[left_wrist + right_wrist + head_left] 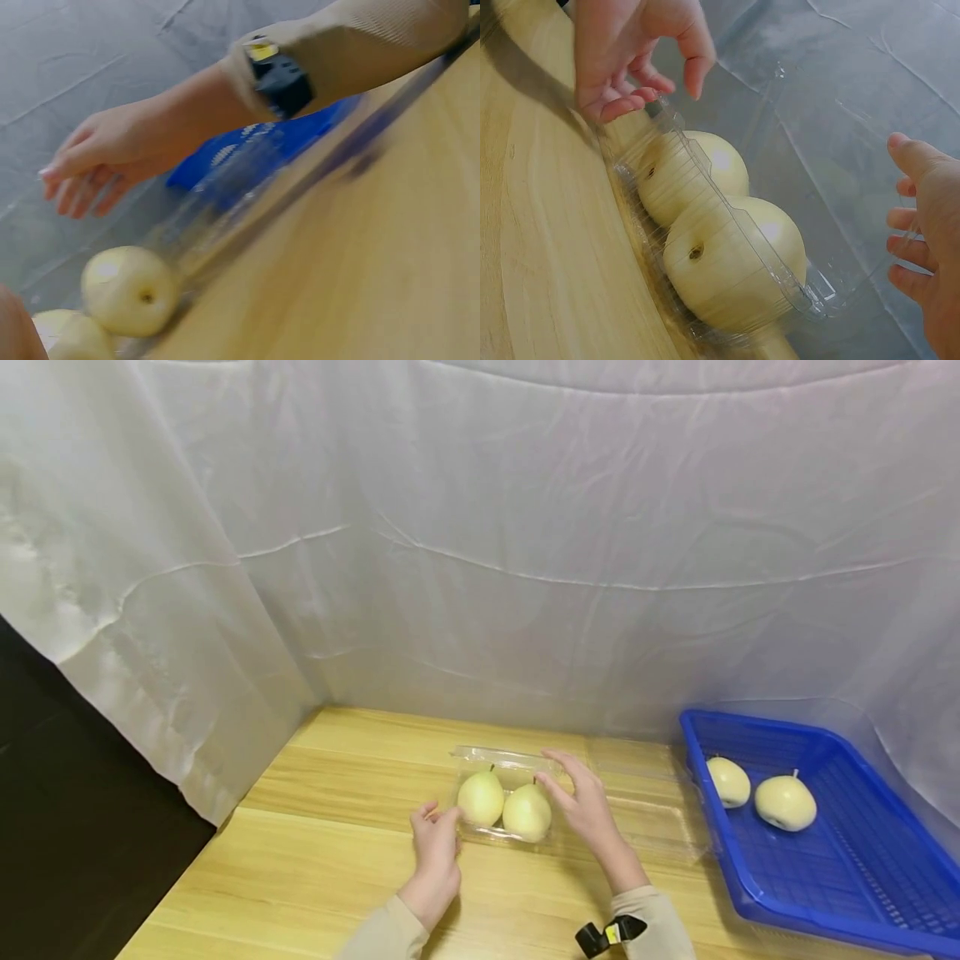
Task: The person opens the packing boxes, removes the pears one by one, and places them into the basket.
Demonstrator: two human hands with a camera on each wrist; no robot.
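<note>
A clear plastic box (pixel 491 752) stands on the wooden table with two pale yellow pears in it, a left pear (pixel 481 799) and a right pear (pixel 527 814), side by side. My left hand (pixel 437 852) is at the box's near left corner; in the right wrist view its loosely bent fingertips meet the rim, thumb apart. My right hand (pixel 585 802) is at the box's right side, thumb and fingers spread and relaxed. In the right wrist view the right hand (pixel 934 225) has nothing gripped; whether it touches the plastic, I cannot tell.
On the right, a blue basket (pixel 832 893) holds two more pears, one (pixel 727 782) by its left wall and another (pixel 785 802) beside it. Between the box and basket lies more clear plastic (pixel 652 814). A pale curtain (pixel 525 543) hangs behind the table.
</note>
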